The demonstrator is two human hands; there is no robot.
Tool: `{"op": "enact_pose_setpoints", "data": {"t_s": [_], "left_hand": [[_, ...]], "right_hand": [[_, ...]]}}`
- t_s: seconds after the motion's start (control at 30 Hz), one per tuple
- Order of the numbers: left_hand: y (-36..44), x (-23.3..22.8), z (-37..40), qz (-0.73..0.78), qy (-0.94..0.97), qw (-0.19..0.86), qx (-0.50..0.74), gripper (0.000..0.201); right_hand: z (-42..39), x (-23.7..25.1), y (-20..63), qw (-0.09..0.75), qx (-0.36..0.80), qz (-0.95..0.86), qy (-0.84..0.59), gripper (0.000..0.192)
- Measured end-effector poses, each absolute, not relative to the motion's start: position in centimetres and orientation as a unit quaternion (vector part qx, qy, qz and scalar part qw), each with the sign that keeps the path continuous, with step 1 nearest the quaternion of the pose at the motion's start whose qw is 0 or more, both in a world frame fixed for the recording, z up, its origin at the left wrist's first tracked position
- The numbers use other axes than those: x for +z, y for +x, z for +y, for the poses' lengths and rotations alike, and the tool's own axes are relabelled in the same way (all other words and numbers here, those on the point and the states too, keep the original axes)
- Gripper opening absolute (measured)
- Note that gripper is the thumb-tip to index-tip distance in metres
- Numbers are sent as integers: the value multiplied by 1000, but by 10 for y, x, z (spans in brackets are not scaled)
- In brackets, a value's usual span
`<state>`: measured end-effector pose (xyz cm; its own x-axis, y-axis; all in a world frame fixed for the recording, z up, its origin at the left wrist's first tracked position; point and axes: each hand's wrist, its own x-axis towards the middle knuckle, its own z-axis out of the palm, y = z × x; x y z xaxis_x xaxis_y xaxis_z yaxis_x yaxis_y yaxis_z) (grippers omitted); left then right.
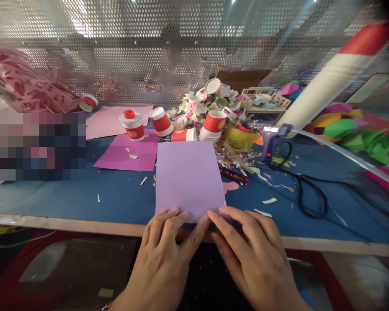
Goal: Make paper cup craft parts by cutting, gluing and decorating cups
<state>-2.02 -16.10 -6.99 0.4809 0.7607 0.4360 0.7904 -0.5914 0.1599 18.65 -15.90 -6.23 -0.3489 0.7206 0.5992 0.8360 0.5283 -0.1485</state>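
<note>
A light purple sheet of paper [189, 177] lies on the blue table right in front of me. My left hand [168, 246] holds its near edge, the fingertips pressed on the left corner and the thumb close to the middle. At the right corner of that edge, my right hand [249, 246] has its fingers on the paper, the index fingertip almost meeting my left thumb. What lies under the fingertips is hidden. Beyond the sheet's far edge stand red-and-white paper cups [214, 123], one lying on its side. A magenta sheet [126, 153] rests to the left.
A lidded red-and-white cup [133, 127] stands on the magenta sheet. A blue glue gun [269, 140] with a looped black cable [311, 211] is at right, near a tall white tube [324, 82]. Paper scraps pile up behind; perforated metal screens the back.
</note>
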Motion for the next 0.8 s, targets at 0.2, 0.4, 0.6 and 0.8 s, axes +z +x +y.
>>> {"op": "enact_pose_setpoints", "data": {"t_s": [0.2,0.4,0.6,0.8], "left_hand": [[-22,-69,-165,-451,-860,22,-237,80],[-34,-67,-172,-485,-851,10,-201,84],[-61,-68,-180,-505,-845,46,-168,84],[-82,-68,-185,-540,-822,75,-163,76]], "right_hand": [[-162,-66,188,321,-104,-809,-482,31],[-164,-70,190,351,-116,-798,-476,27],[-166,-70,191,360,-117,-794,-475,28],[-166,-72,186,373,-115,-785,-481,28]]}}
